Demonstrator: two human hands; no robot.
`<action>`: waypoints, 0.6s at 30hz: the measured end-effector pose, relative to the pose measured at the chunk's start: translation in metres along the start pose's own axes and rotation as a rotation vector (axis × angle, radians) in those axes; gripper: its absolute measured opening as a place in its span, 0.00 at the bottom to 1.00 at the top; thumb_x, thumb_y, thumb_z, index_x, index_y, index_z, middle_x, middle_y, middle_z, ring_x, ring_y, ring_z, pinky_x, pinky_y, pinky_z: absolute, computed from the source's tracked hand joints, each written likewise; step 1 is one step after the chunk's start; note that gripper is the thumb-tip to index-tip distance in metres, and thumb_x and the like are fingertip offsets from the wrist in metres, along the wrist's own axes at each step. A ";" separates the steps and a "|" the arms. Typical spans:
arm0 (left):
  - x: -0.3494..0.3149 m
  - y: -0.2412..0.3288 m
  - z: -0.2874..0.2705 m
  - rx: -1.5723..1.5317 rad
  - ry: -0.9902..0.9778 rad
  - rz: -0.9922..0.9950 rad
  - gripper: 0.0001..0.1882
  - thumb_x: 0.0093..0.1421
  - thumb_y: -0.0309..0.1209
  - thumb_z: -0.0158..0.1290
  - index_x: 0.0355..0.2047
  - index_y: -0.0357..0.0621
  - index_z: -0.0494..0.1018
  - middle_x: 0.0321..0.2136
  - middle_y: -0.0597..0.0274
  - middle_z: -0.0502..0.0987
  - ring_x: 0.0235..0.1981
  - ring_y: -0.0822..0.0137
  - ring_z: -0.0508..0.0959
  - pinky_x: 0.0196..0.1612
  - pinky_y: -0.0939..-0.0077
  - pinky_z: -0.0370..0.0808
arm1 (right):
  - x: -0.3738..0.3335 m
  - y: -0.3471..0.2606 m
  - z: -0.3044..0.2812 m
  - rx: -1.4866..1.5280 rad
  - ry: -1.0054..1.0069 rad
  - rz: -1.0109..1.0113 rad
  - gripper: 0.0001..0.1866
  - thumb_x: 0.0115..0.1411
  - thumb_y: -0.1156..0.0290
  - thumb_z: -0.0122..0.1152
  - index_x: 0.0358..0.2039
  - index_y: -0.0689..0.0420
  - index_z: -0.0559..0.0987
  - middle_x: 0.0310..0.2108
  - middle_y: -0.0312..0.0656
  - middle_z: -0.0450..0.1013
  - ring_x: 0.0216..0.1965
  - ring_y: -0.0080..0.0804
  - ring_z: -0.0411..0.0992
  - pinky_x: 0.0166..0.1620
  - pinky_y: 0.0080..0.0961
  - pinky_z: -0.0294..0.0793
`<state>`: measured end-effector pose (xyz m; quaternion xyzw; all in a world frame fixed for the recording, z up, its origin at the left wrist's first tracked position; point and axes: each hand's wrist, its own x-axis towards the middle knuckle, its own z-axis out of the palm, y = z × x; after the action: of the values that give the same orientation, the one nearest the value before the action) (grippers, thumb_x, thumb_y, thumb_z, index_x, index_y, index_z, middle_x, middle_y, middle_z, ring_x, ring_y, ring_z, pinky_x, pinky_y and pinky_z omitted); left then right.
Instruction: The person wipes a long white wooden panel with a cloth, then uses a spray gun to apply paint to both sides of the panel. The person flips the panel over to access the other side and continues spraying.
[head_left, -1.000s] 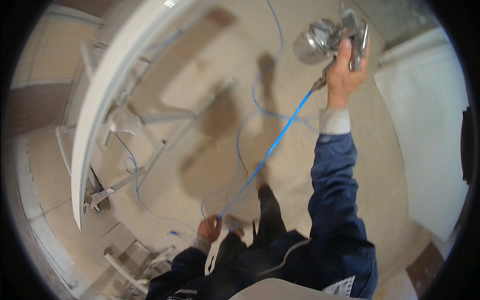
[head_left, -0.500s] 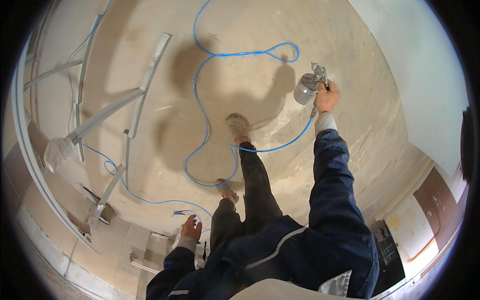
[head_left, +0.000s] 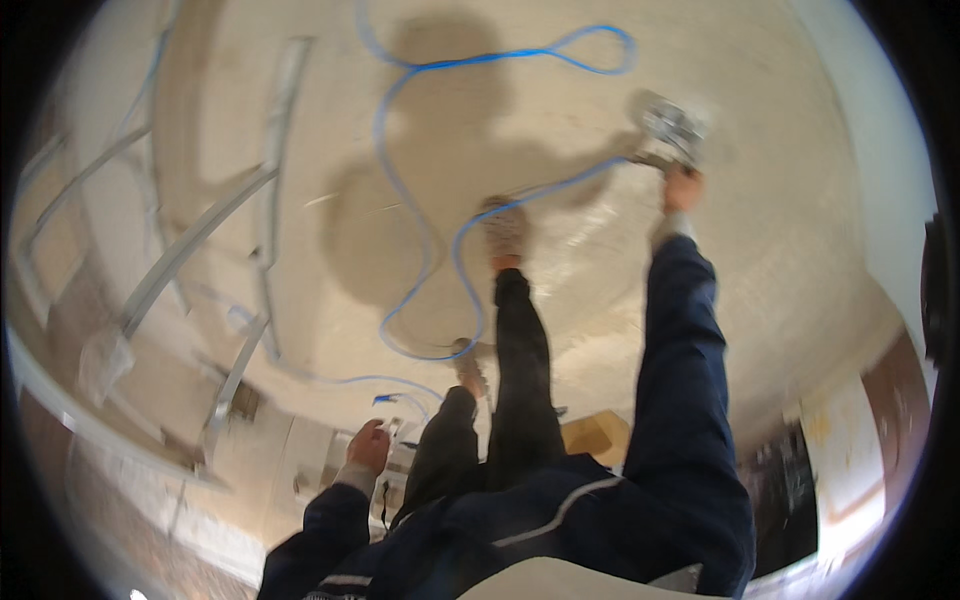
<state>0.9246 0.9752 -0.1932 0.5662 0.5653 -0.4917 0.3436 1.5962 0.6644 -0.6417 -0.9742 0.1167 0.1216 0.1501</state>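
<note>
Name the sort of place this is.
Probably a workshop's spray-painting area: the right hand holds a blurred, silvery spray gun, a blue hose loops across the floor, and a grey frame stands at the left.

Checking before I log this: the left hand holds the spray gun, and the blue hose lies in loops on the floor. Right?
Wrong hand: in the head view, the right hand holds the spray gun. The blue hose does lie in loops on the floor.
</note>
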 end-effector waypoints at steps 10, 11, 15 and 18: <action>-0.015 0.005 0.001 -0.154 -0.004 -0.046 0.23 0.66 0.42 0.51 0.57 0.47 0.74 0.42 0.56 0.84 0.47 0.55 0.83 0.53 0.58 0.76 | 0.033 0.011 0.017 -0.182 -0.015 -0.177 0.27 0.65 0.50 0.59 0.44 0.64 0.85 0.40 0.54 0.83 0.40 0.53 0.80 0.41 0.46 0.77; -0.019 0.005 0.001 -0.182 0.009 -0.035 0.23 0.66 0.42 0.52 0.57 0.47 0.74 0.42 0.57 0.84 0.47 0.55 0.83 0.53 0.59 0.76 | 0.034 0.004 0.011 -0.284 -0.044 -0.119 0.26 0.64 0.50 0.59 0.43 0.65 0.86 0.39 0.54 0.83 0.39 0.53 0.80 0.41 0.47 0.77; -0.031 -0.006 0.014 -0.283 0.005 -0.076 0.24 0.65 0.42 0.51 0.59 0.47 0.73 0.43 0.57 0.84 0.48 0.55 0.83 0.54 0.60 0.76 | 0.033 -0.004 -0.003 -0.267 -0.203 -0.224 0.27 0.62 0.50 0.60 0.39 0.66 0.86 0.35 0.54 0.83 0.36 0.51 0.81 0.40 0.46 0.78; -0.037 -0.018 0.028 -0.378 0.012 -0.129 0.24 0.65 0.43 0.52 0.59 0.48 0.73 0.45 0.56 0.84 0.49 0.54 0.83 0.55 0.61 0.76 | 0.021 -0.007 -0.010 -0.416 -0.191 -0.182 0.31 0.60 0.45 0.62 0.38 0.66 0.86 0.34 0.54 0.83 0.37 0.51 0.81 0.40 0.46 0.79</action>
<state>0.9063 0.9395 -0.1630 0.4571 0.6848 -0.3944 0.4081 1.6201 0.6637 -0.6362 -0.9748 -0.0136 0.2203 -0.0328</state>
